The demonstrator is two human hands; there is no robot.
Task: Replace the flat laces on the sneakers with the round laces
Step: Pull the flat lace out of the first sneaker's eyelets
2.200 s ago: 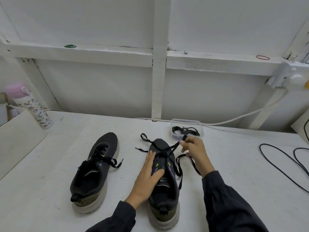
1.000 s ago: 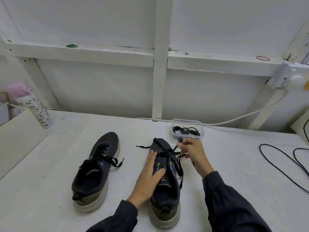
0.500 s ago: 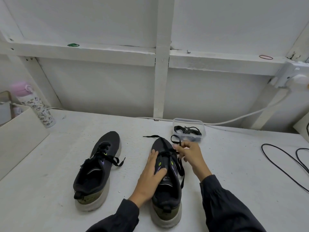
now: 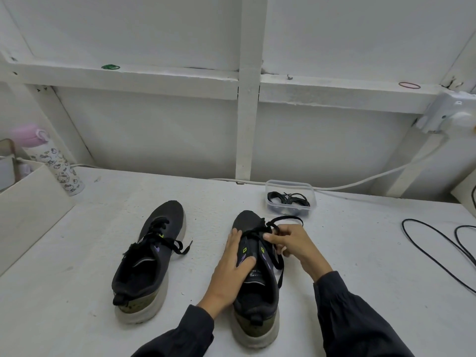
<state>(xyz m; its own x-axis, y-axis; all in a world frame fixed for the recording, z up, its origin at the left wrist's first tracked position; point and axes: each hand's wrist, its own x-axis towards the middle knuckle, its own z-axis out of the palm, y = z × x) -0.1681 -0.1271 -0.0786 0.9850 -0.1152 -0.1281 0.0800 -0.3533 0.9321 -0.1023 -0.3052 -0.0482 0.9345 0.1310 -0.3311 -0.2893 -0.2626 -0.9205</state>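
the right grip (image 4: pixel 293 244) is closed on the flat lace (image 4: pixel 285 218) – thumb and curled fingers pinch the black strand just beside the upper eyelets of the held sneaker (image 4: pixel 255 297), and a loop of that lace arcs out past the knuckles toward the toe side, while another length hangs down the shoe's outer flank. the left grip (image 4: pixel 229 269) is spread flat with straight fingers, pressing on the tongue and inner side of the same shoe, which stands upright on its sole on the white worktop (image 4: pixel 360 266), toe pointing away from the person. dark sleeves (image 4: pixel 347 313) cover both forearms. well apart to the left stands the second sneaker (image 4: pixel 152 258), also toe away, with a second lace (image 4: pixel 177 247) through its eyelets and its ends trailing onto the worktop. just beyond the held shoe's toe sits a clear plastic container (image 4: pixel 289 182) – the round laces (image 4: pixel 288 198) lie bundled inside it, black and tangled. a white cable (image 4: pixel 386 173) runs behind the container up to a wall socket (image 4: pixel 448 114); black cable (image 4: pixel 438 253) loops over the worktop's right side. at far left are a patterned bottle (image 4: pixel 54 163) with a pink cap and a white box (image 4: pixel 28 210).
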